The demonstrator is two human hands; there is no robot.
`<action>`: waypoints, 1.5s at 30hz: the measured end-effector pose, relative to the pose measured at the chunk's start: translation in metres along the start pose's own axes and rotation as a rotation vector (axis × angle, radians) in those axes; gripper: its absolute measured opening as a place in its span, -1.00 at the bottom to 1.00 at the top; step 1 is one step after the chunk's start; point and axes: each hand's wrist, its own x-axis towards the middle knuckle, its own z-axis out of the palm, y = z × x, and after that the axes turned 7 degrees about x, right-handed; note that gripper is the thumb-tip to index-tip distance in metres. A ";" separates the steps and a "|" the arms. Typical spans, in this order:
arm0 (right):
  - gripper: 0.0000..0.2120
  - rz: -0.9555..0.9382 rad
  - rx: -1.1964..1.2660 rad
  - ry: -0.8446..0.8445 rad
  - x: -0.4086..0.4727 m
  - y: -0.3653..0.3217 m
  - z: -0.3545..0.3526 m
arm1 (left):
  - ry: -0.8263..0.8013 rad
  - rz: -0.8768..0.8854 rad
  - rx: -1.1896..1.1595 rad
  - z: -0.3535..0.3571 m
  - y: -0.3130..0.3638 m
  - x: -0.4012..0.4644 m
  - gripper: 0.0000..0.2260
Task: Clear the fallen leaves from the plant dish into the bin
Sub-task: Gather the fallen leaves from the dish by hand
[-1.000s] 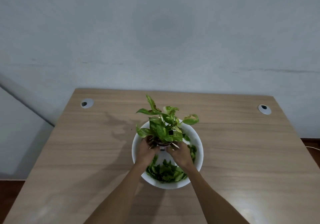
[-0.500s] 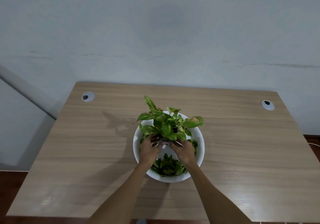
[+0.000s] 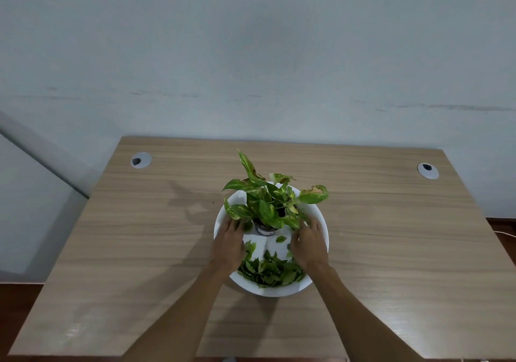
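Note:
A white round dish [image 3: 317,213] sits mid-table. In it stands a small potted plant [image 3: 272,202] with green and yellow leaves, its pot [image 3: 265,230] near the dish's centre. Several loose fallen leaves [image 3: 269,271] lie heaped in the near part of the dish. My left hand [image 3: 229,245] rests flat on the dish's left side and my right hand [image 3: 308,245] on its right side. Both have fingers spread and hold nothing that I can see. No bin is in view.
The wooden table [image 3: 125,236] stands against a pale wall. Two cable grommets sit at its back corners, one at the left [image 3: 141,160] and one at the right [image 3: 427,170]. Dark floor shows beside the table.
Both hands have let go of the plant's pot and moved apart to the dish's left and right sides. The plant now stands free in the dish.

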 end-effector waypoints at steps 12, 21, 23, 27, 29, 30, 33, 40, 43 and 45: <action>-0.55 0.118 -0.161 -0.388 -0.044 -0.024 -0.002 | -0.221 -0.018 0.092 0.001 0.026 -0.036 -0.59; -0.58 -0.032 -0.242 -0.307 -0.054 -0.039 -0.018 | -0.064 -0.028 0.009 -0.009 0.034 -0.048 -0.63; -0.57 0.001 -0.201 -0.268 -0.041 -0.032 -0.028 | -0.004 -0.007 0.052 -0.012 0.023 -0.037 -0.64; -0.51 0.040 -0.181 -0.330 -0.027 -0.016 -0.031 | -0.095 0.044 0.190 -0.013 0.004 -0.018 -0.54; -0.51 0.009 -0.197 -0.355 -0.027 -0.014 -0.025 | -0.175 0.086 0.215 -0.011 0.005 -0.016 -0.53; -0.50 -0.005 -0.204 -0.365 -0.030 -0.016 -0.020 | -0.175 0.119 0.218 -0.009 0.008 -0.019 -0.55; -0.50 -0.089 -0.242 -0.391 -0.049 -0.022 -0.004 | -0.141 0.181 0.190 0.002 0.014 -0.038 -0.58; -0.55 -0.200 -0.184 -0.322 -0.062 -0.022 -0.009 | -0.167 0.314 0.061 0.000 -0.001 -0.065 -0.51; -0.51 -0.164 -0.132 -0.294 -0.047 -0.031 -0.009 | -0.110 0.321 0.027 -0.007 -0.007 -0.056 -0.55; -0.50 -0.167 -0.119 -0.325 -0.044 -0.034 -0.001 | -0.041 0.255 -0.029 -0.010 -0.009 -0.051 -0.59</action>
